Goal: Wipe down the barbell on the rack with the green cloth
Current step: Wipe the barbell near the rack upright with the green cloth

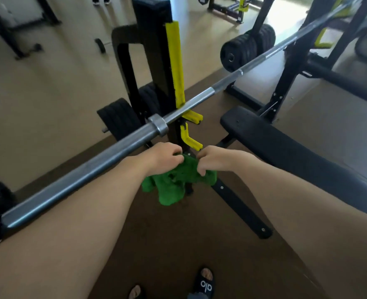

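Gym floor (pixel 49 78): pale tan, with a brown mat (pixel 178 244) under the hands and feet.

Green cloth (pixel 174 184): bright green, nubby pile, bunched and crumpled, hanging in loose folds. Held in the air between both hands, just on the near side of the barbell and not touching it.

Left hand (pixel 163 156): fingers curled down, gripping the cloth's upper left edge.

Right hand (pixel 215 159): fingers pinched closed on the cloth's upper right edge.

Barbell (pixel 122 143): grey steel, dull sheen, bare sleeve with a bright collar just beyond the left hand. Runs diagonally from below the left forearm, past the knuckles, away to the far right. Rests on the rack's upper yellow hook (pixel 192 116).

Rack upright (pixel 156 61): black post with a yellow strip, directly beyond both hands. A second yellow hook (pixel 190 138) sits just above the fingertips, between hands and bar.

Bench (pixel 286 143): black padded, right of the right hand.

Weight plates (pixel 119 119): black, stored beyond the left hand behind the upright; more (pixel 247 47) stand far beyond the right hand.

Black slide sandals (pixel 204 284): below the forearms, on the mat.
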A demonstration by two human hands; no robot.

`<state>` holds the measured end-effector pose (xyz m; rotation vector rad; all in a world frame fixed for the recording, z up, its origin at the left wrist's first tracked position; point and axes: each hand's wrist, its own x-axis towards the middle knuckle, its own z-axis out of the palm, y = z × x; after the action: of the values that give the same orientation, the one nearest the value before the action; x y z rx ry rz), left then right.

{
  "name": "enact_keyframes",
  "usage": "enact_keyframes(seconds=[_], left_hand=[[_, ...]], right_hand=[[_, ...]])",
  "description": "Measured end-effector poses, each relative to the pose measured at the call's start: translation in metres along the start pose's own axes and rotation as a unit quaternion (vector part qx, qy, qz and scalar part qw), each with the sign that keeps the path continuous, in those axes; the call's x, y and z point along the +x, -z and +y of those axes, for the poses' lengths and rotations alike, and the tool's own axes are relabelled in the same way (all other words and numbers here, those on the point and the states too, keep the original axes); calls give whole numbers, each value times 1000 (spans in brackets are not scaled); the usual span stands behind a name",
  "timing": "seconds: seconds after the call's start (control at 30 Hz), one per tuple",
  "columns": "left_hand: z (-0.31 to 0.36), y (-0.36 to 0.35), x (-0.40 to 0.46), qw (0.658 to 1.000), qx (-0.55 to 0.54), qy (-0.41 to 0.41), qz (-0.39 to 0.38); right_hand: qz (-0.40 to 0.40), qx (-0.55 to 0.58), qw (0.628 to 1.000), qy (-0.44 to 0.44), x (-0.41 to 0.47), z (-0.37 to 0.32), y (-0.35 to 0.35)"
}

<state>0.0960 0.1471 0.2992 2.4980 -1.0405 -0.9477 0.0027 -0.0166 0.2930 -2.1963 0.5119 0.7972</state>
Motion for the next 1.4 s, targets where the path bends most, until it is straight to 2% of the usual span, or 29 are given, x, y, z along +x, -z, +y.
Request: enact_keyframes(seconds=[0.2, 0.4, 0.47, 0.57, 0.63, 0.7, 0.73, 0.77, 0.87, 1.0, 1.07, 1.13, 1.17, 1.2, 1.27, 1.33, 1.4], left_hand=[[-53, 70, -72, 995, 79, -8, 57], [-130, 114, -118, 976, 142, 54, 159], [-153, 121, -130, 962, 180, 78, 188], [-189, 135, -149, 924, 273, 107, 246], [-209, 140, -154, 901, 308, 92, 291], [-224, 140, -153, 892, 292, 91, 334], [-225, 138, -149, 892, 270, 106, 346], [-225, 132, -146, 895, 250, 130, 345], [-219, 96, -132, 924, 152, 182, 300], [-209, 32, -127, 959, 82, 211, 168], [-210, 15, -126, 965, 67, 210, 144], [-214, 12, -128, 962, 102, 201, 155], [-214, 14, -128, 960, 137, 187, 159], [-216, 17, -128, 958, 164, 165, 167], [-219, 25, -124, 963, 140, 134, 187], [-226, 31, -115, 966, 78, 121, 212], [-232, 29, -104, 960, 39, 147, 236]], right_hand=[[14, 134, 991, 22, -17, -77, -6], [38, 309, 947, 77, 4, -163, -48], [27, 321, 943, 88, 13, -188, -66], [-41, 349, 930, 109, 24, -225, -100], [-74, 386, 911, 126, 27, -247, -118], [-56, 432, 890, 132, 34, -261, -127], [-22, 440, 888, 132, 39, -262, -127], [27, 413, 902, 127, 47, -259, -127], [158, 216, 959, 88, 66, -230, -124], [186, 48, 979, 61, 67, -192, -131], [248, -62, 963, 89, 63, -188, -136], [347, -184, 905, 163, 62, -190, -138], [366, -217, 880, 209, 64, -193, -139], [360, -233, 867, 252, 67, -199, -141], [305, -238, 867, 313, 78, -215, -147], [267, -227, 879, 323, 93, -231, -151], [248, -303, 863, 320, 106, -237, -149]])
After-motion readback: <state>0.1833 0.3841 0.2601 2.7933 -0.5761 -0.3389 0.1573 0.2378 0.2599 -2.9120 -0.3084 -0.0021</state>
